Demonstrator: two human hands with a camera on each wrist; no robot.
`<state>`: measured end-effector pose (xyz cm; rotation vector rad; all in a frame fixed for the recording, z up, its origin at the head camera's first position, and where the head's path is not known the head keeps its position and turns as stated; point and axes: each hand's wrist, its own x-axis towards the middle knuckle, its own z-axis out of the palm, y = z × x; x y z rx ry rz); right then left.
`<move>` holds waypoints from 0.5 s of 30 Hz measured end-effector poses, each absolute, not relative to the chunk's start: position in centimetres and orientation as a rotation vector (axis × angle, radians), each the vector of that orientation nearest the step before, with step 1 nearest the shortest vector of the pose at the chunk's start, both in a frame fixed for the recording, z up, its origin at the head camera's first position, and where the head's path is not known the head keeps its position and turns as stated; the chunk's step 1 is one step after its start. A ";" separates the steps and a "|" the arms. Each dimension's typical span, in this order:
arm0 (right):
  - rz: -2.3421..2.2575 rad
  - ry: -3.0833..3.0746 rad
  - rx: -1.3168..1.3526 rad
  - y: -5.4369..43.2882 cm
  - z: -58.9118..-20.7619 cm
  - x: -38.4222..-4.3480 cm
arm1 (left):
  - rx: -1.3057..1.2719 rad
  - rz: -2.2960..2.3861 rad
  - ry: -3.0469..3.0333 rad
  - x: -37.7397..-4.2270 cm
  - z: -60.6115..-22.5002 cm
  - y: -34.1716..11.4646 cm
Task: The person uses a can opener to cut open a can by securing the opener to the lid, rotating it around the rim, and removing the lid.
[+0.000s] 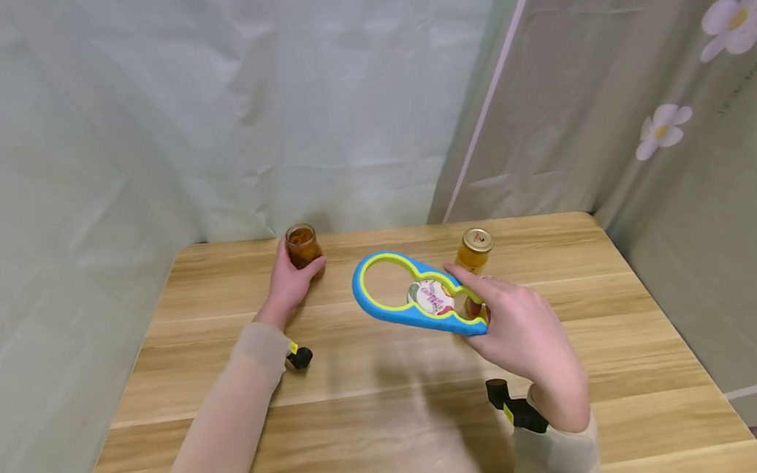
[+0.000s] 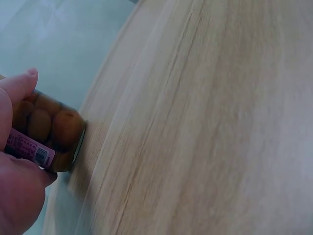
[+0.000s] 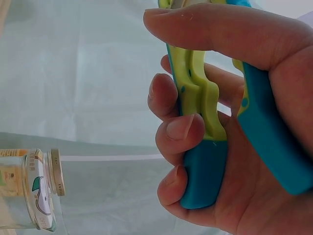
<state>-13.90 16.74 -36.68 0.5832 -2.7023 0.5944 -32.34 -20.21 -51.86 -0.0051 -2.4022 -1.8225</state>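
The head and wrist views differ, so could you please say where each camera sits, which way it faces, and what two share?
Head: worn on the head, facing forward and down at the table; left hand, right hand and sleeves show.
Left wrist: faces the left hand, gripping a jar.
Right wrist: faces the right hand, holding a blue-and-green tool, curtain behind.
Shared: head and right wrist both show that tool.

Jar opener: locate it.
In the head view, the jar opener is just right of centre, in the right hand, below and left of the gold lid.
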 end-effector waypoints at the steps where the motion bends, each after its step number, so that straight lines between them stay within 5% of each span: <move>1: 0.592 -2.709 0.582 16.7 -36.7 -13.9 | 0.000 -1.815 -2.411 -32.3 -51.9 -20.2; 15: 0.581 -2.721 0.593 16.8 -36.7 -14.1 | 0.038 -1.745 -2.400 -31.7 -51.6 -19.5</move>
